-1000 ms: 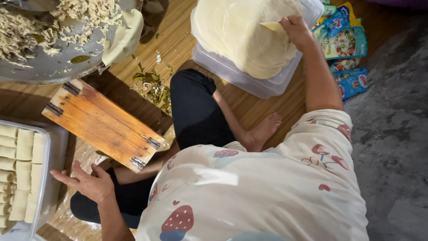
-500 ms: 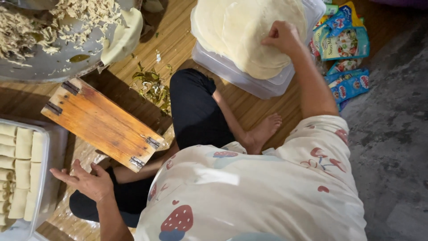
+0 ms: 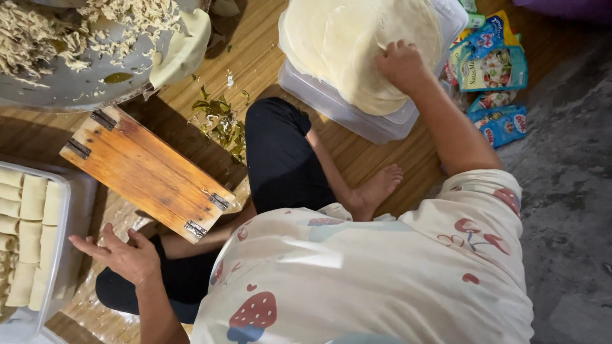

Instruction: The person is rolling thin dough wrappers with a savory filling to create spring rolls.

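- Head view, looking straight down at my lap: I sit cross-legged on a wooden floor (image 3: 268,38), one bare foot (image 3: 376,191) showing past my dark trouser knee.
- My right hand (image 3: 400,65) rests on top of a stack of thin pale round wrappers (image 3: 344,44); the fingers are curled down onto the top sheet near its right side (whether they pinch an edge or only press on it, I cannot tell).
- The wrappers lie piled on a clear plastic container (image 3: 357,118) that stands on the floor just beyond my knee.
- My left hand (image 3: 124,255) hovers open, palm up, fingers spread and holding nothing, just beside a clear tray (image 3: 60,255) at the left edge.
- That tray holds rows of pale rolled pieces (image 3: 29,236), packed side by side.
- A hinged wooden board (image 3: 143,169) lies tilted between my left hand and a large metal tray (image 3: 76,89) at the top left.
- The metal tray carries shredded pale filling (image 3: 57,32), with a folded wrapper (image 3: 185,51) draped over its rim.
- Green leaf scraps (image 3: 220,121) lie scattered on the floor between board and knee.
- Colourful sachets (image 3: 494,83) lie right of the container, near my right forearm.
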